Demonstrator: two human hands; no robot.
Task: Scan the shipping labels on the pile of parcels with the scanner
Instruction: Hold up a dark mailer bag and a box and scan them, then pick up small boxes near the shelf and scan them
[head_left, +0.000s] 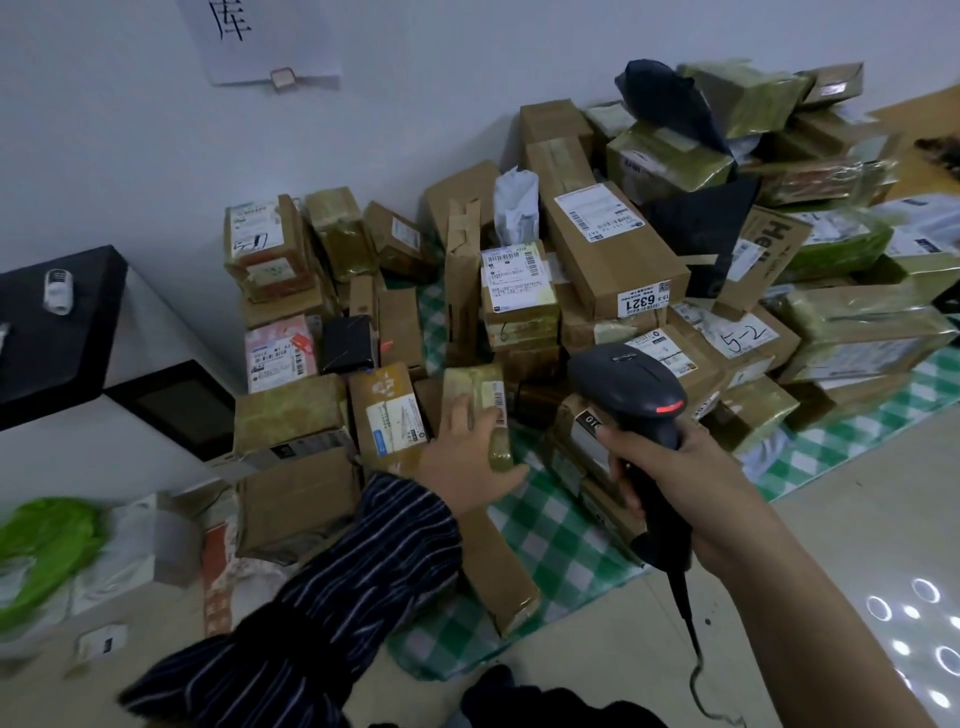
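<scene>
A paper sheet bearing a black character hangs on the wall. At left, a small white device (too blurred to identify) lies on a black desk. A green bag and a green-checked cloth lie on the floor.

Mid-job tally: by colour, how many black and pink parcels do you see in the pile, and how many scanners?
Black parcels: 3, top bag, middle bag, small box
Pink parcels: 1
Scanners: 1, in the right hand
Total: 5
</scene>
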